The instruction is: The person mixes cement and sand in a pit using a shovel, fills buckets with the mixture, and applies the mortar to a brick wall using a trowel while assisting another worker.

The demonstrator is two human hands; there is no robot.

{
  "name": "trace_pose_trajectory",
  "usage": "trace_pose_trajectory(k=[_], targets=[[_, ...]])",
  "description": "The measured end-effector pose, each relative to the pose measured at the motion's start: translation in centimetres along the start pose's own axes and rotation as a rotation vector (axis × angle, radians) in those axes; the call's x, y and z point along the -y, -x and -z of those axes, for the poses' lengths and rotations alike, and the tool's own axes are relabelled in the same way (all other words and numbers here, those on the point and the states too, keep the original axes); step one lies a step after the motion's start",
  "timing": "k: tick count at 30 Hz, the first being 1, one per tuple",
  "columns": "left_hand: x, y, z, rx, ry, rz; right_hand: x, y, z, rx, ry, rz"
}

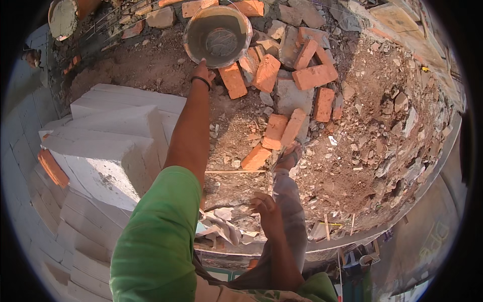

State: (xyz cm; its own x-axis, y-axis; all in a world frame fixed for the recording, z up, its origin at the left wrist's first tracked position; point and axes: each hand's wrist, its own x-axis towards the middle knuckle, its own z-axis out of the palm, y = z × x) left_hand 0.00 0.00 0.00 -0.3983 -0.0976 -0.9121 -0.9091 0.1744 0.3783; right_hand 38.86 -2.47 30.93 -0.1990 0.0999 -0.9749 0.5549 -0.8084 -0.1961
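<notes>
My left arm, in a green sleeve, stretches forward to a round mortar bucket (219, 36) with grey residue inside. At the bucket's near rim, my left hand (202, 74) is closed on the edge, its fingertips partly hidden. A dark band circles that wrist. My right hand (266, 212) hangs low near my leg, fingers loosely bent and apart, with nothing visible in them. Orange bricks lie just right of the bucket, among them a tilted brick (232, 80) close to my left hand. Another brick (255, 157) rests on the ground beyond my right hand.
Large white blocks (100, 143) are stacked at the left, with an orange brick (53, 167) against them. More bricks (315, 76) lie piled on broken concrete ahead. Rubble (392, 141) covers the ground at right. My sandalled foot (289, 157) stands beside bricks.
</notes>
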Motion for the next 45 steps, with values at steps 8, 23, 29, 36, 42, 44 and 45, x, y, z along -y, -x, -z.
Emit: trace_pose_trajectory(k=[8, 23, 29, 36, 42, 44, 45], targets=[[0.1, 5.6, -4.3, 0.07, 0.201, -0.339, 1.6, 0.4, 1.9, -0.035, 0.136, 0.085], [5.9, 41.6, 9.4, 0.269, -0.314, -0.474, 13.5, 8.5, 7.7, -0.255, -0.147, 0.575], [8.8, 53.9, 12.1, 0.352, -0.404, -0.439, 18.4, 13.7, 11.5, -0.304, 0.279, 0.828], [9.3, 62.8, 17.2, 0.229, -0.279, -0.38, 21.1, 23.2, 10.2, 0.015, 0.649, 0.876], [16.3, 63.6, 20.4, -0.352, -0.357, -0.243, 16.2, 30.4, 1.8, 0.524, 0.999, 0.681], [19.7, 63.6, 20.4, -0.372, -0.099, -0.343, 11.4, 28.6, 0.0, 0.735, 1.056, 0.669], [20.6, 64.2, 20.6, -0.379, 0.121, -0.442, 9.5, 29.0, -1.2, 0.752, 1.086, 0.66]])
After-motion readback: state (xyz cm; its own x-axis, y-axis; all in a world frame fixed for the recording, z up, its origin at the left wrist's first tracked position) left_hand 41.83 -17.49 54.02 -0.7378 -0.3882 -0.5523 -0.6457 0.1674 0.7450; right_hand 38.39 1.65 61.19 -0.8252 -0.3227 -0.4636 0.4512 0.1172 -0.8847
